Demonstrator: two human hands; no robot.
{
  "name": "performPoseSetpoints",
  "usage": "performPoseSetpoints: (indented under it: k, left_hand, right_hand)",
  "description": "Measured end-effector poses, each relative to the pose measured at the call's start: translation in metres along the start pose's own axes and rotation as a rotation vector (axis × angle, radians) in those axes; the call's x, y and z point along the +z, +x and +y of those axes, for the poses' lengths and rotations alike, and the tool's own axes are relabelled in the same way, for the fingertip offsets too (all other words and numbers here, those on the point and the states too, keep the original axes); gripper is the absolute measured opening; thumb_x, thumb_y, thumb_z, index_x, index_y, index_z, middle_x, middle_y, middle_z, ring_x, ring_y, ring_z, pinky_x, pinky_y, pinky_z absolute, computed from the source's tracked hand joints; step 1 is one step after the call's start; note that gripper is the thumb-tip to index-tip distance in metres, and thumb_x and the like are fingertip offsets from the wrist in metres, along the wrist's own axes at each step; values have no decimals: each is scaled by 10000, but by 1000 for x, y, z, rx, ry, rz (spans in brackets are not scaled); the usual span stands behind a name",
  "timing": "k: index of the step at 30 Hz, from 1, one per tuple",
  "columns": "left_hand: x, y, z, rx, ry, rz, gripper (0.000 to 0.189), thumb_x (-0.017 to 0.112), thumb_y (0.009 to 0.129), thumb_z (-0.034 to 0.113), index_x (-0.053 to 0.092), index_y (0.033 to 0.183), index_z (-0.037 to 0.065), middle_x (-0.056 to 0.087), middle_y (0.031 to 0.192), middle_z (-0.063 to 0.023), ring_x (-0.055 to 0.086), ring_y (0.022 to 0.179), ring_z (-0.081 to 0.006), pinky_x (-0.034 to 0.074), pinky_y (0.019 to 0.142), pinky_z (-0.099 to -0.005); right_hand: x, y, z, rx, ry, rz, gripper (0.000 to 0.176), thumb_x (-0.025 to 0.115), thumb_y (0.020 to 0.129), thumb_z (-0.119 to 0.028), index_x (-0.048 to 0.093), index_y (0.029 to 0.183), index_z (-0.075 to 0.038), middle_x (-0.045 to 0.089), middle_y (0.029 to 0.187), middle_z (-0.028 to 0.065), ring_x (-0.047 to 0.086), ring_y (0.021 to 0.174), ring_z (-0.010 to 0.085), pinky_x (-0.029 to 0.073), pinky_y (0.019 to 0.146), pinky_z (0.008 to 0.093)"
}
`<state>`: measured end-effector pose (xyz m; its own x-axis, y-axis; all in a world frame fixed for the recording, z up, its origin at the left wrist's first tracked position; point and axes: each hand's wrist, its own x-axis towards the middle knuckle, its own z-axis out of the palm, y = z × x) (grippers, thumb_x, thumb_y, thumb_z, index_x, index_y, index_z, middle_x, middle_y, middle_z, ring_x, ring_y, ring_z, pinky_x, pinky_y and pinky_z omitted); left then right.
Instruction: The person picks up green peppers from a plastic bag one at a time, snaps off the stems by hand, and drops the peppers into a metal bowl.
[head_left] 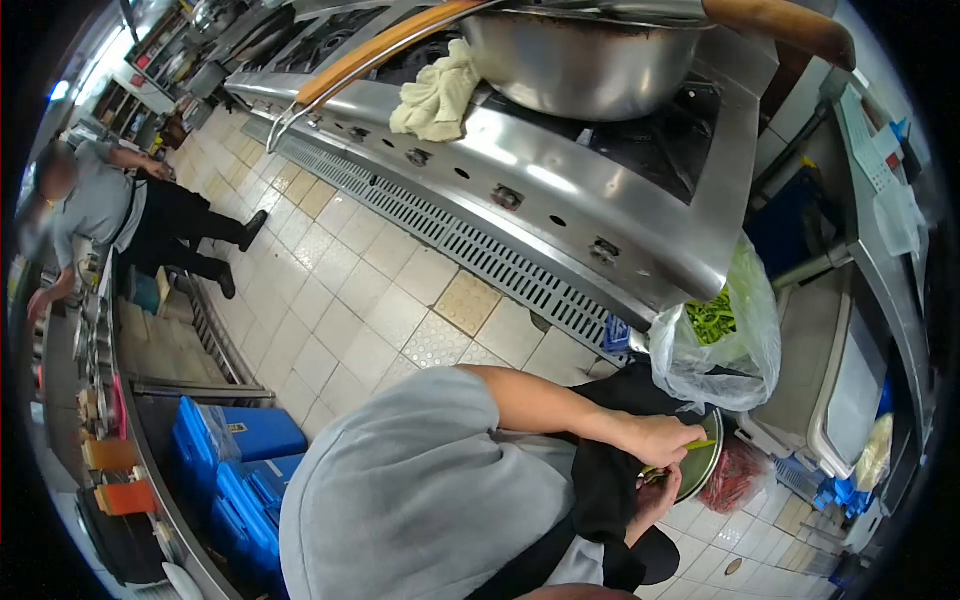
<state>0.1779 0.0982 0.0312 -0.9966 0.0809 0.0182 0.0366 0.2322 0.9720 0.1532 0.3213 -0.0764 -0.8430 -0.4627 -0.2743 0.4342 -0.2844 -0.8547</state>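
Left hand (668,440): grip pinching a green pod (706,444) above the bowl (713,468).
Right hand (657,495): at bowl's near edge, fingers curled; cannot tell what they pinch.
Bowl: under both hands, presumably to catch pieces.
Plastic bag (757,370): beside bowl, mouth open on greens (712,320), seemingly for easy reach.
Red-filled bag (735,477): just beyond bowl.

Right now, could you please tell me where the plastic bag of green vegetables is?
In the head view, the plastic bag is right of centre, between the stove corner and the bowl.
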Motion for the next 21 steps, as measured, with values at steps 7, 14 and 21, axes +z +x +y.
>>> performPoseSetpoints:
  k: [7,14,21]
  left_hand:
    - [27,-15,-27,-28,15,-211,171,580,908,113,619,1044,17,692,824,-184,703,772,-352,536,703,-442]
    - [11,14,9,83,-58,23,491,578,905,75,443,1374,23,643,1028,-218,673,948,-350,530,797,-410]
    - [4,33,35,-34,142,-363,677,463,933,67,163,1538,10,682,1052,-244,692,937,-374,546,785,-456]
  right_hand:
    - [-2,-11,7,61,-47,85,257,514,1004,-226,539,1144,-13,639,913,129,607,630,237,509,558,349]
    - [10,-25,-8,-57,134,183,268,511,1006,-232,537,1156,-12,602,904,100,603,739,212,522,572,332]
    - [22,-23,-9,-29,28,117,250,526,998,-218,570,1102,5,626,861,106,598,672,187,510,579,300]
